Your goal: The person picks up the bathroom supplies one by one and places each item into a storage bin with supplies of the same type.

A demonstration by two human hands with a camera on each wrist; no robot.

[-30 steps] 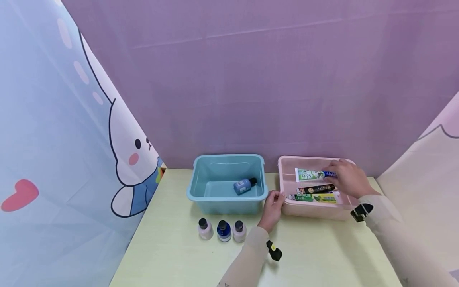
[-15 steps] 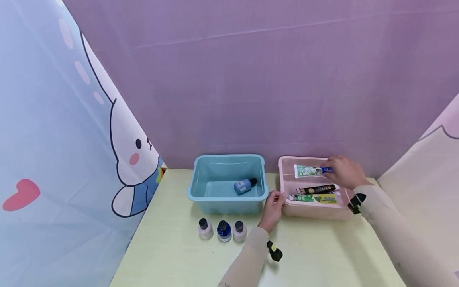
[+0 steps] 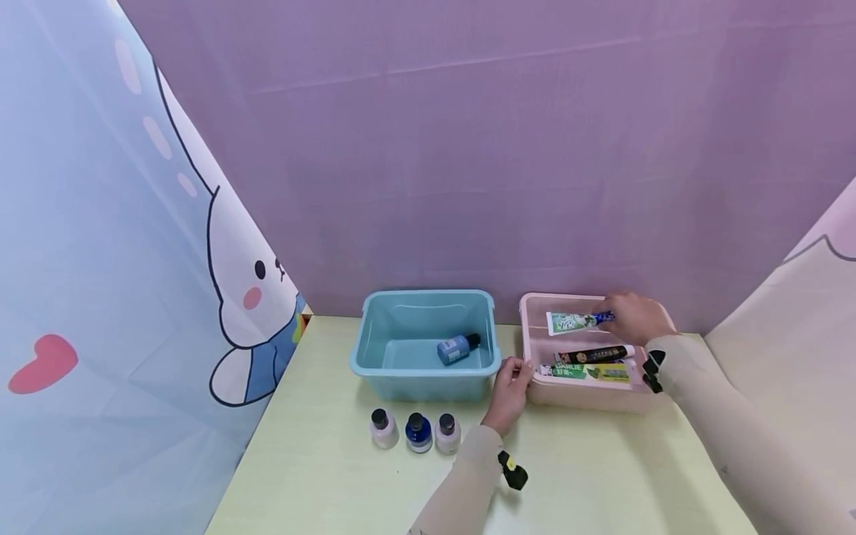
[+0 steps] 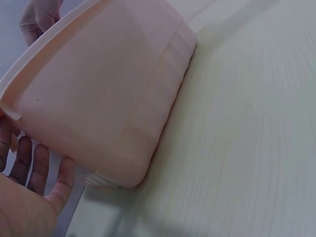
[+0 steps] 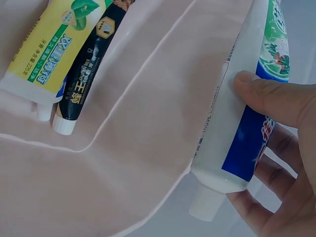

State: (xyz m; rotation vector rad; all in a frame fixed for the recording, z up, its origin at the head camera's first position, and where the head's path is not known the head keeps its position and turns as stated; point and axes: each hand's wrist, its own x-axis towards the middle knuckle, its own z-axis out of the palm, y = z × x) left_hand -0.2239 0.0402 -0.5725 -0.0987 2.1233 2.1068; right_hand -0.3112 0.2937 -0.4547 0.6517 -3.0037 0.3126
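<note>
My right hand (image 3: 635,318) grips a toothpaste tube (image 3: 567,322) by its blue end, over the back of the pink plastic bin (image 3: 588,397). In the right wrist view my thumb presses the face of that tube (image 5: 224,113), and its white cap points down. My left hand (image 3: 508,395) holds the bin's left front corner, its fingertips up at the rim in the left wrist view. Inside the bin lie a black toothpaste tube (image 3: 595,354) and a green and yellow Darlie tube (image 3: 605,371), side by side along the front wall.
A blue plastic bin (image 3: 421,383) stands left of the pink one, with a small blue bottle (image 3: 455,349) lying in it. In front stand a dark blue bottle (image 3: 418,435) and two pale bottles, all black-capped. A purple cloth (image 3: 428,148) hangs behind the table (image 3: 321,461).
My right hand has shifted left and slightly back with the toothpaste tube, uncovering the black tube's white cap. My left hand has stayed at the pink bin's corner.
</note>
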